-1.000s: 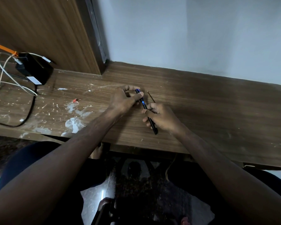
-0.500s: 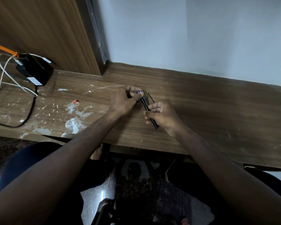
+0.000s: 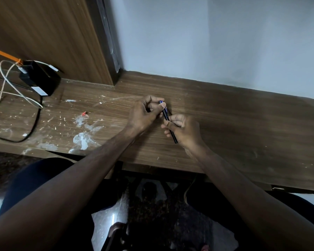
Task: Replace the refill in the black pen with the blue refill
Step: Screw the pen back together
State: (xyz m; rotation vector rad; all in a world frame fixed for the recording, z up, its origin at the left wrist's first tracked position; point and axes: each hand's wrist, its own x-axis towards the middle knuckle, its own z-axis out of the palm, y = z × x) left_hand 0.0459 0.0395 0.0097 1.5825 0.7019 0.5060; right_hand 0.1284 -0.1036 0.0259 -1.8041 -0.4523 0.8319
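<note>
The black pen (image 3: pixel 171 132) is held slanted just above the tabletop (image 3: pixel 243 127), and only a short blue tip of the blue refill (image 3: pixel 161 102) shows at its far end. A second ago a longer blue stretch was exposed between the hands; now it has slid almost wholly into the barrel, so the insertion looks nearly complete. The right hand (image 3: pixel 184 132) is clenched around the pen's lower half. The left hand (image 3: pixel 145 113) pinches the upper end, thumb pressed by the blue tip. The thin old refill, earlier lying just beyond the pen, is now hidden. Closing the pen likely remains.
</note>
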